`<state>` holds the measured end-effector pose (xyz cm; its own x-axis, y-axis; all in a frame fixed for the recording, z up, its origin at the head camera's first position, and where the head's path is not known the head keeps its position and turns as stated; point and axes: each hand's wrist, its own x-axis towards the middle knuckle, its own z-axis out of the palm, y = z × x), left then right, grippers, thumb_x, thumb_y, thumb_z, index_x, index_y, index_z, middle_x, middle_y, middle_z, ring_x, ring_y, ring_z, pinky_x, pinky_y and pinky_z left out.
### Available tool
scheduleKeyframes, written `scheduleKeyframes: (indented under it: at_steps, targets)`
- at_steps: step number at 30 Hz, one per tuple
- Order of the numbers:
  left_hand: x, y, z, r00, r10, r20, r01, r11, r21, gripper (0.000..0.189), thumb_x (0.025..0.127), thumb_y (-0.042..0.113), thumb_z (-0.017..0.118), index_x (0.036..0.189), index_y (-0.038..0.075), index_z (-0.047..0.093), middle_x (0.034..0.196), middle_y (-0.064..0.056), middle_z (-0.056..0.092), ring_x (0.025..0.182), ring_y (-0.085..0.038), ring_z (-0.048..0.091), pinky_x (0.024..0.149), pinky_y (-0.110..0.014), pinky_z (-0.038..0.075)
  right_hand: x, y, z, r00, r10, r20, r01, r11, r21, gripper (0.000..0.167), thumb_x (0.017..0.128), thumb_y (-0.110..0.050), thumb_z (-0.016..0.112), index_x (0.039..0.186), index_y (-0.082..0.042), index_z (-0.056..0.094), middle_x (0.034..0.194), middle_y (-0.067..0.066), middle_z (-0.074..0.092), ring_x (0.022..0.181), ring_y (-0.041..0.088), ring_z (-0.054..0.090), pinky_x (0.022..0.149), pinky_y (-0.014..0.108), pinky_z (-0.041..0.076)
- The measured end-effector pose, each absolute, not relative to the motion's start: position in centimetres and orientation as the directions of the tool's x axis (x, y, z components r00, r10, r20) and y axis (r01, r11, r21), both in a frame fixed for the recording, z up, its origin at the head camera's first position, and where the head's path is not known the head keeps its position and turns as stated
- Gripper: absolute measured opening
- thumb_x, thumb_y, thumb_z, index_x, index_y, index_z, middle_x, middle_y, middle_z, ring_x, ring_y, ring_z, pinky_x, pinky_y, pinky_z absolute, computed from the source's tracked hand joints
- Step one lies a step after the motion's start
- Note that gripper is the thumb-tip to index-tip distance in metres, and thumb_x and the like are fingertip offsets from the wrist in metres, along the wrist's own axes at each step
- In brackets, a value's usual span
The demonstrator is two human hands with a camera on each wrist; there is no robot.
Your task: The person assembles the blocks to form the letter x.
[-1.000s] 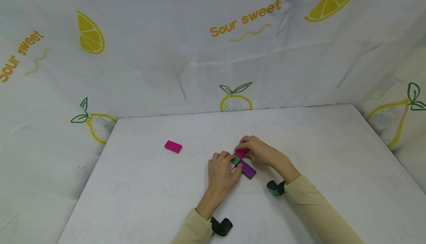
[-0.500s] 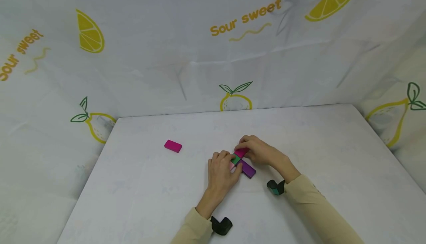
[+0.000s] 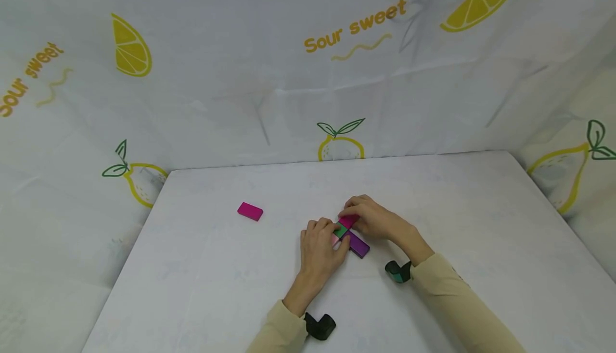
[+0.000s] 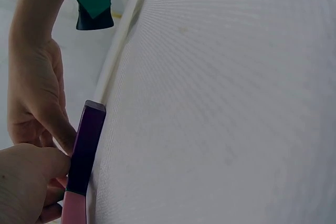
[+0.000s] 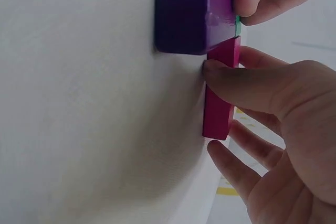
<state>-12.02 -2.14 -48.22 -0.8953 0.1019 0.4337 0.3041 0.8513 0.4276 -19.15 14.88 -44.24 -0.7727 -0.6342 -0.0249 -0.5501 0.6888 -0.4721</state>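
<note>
Near the middle of the table, several rectangular blocks lie against each other: a purple block (image 3: 358,245), a green block (image 3: 340,230), a light pink block (image 4: 74,208) and a magenta block (image 5: 220,106). My left hand (image 3: 319,246) grips this cluster, its thumb on the purple block and its index finger at the green one. My right hand (image 3: 377,219) holds the magenta block at the far end, thumb on the near side and fingers behind. In the head view the left fingers hide most of the light pink block.
A second magenta block (image 3: 250,212) lies apart on the left of the white table (image 3: 192,267). Black wrist mounts (image 3: 320,327) stick out beside the sleeves. A white cloth with lemon prints (image 3: 216,75) hangs behind the table.
</note>
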Motion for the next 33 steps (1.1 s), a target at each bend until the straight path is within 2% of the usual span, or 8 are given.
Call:
scheduleKeyframes:
  at_steps: [6,13,18,33]
  targets:
    - [-12.0,-2.1,-48.2,-0.891,0.105,0.442,0.309,0.853,0.421,0.02,0.082,0.031,0.082,0.091,0.013,0.08,0.094,0.001,0.074,0.087,-0.02,0.062,0.069,-0.027,0.04,-18.5,15.0,-43.6,-0.787,-0.617,0.025,-0.557,0.692,-0.459,0.034,0.089,-0.001,0.071,0.123,-0.006,0.074,0.128,0.017,0.064,0.13,0.04,0.051,0.105,0.053,0.051]
    - [-12.0,-2.2,-48.1,-0.887,0.1,0.45,0.312,0.85,0.425,0.02,0.081,0.031,0.082,0.092,0.013,0.081,0.094,0.0,0.074,0.087,-0.021,0.062,0.069,-0.028,0.041,-17.5,15.3,-43.5,-0.827,-0.55,0.117,-0.536,0.706,-0.463,0.029,0.089,-0.01,0.075,0.118,-0.004,0.075,0.113,0.011,0.067,0.113,0.034,0.057,0.095,0.049,0.054]
    - [-12.0,-2.2,-48.0,-0.885,0.096,0.455,0.312,0.849,0.427,0.022,0.08,0.031,0.083,0.093,0.014,0.081,0.094,0.0,0.074,0.087,-0.021,0.062,0.069,-0.029,0.04,-16.8,15.4,-44.1,-0.849,-0.51,0.136,-0.505,0.711,-0.49,0.029,0.09,-0.01,0.074,0.118,-0.003,0.075,0.109,0.008,0.067,0.109,0.03,0.058,0.093,0.047,0.053]
    - [-11.9,-2.1,-48.2,-0.891,0.095,0.443,0.307,0.847,0.435,0.022,0.082,0.031,0.082,0.095,0.014,0.081,0.095,0.0,0.074,0.087,-0.021,0.062,0.069,-0.027,0.039,-15.9,15.1,-45.0,-0.845,-0.513,0.154,-0.52,0.719,-0.461,0.025,0.091,-0.01,0.075,0.114,-0.004,0.077,0.103,0.004,0.066,0.098,0.021,0.055,0.085,0.039,0.053]
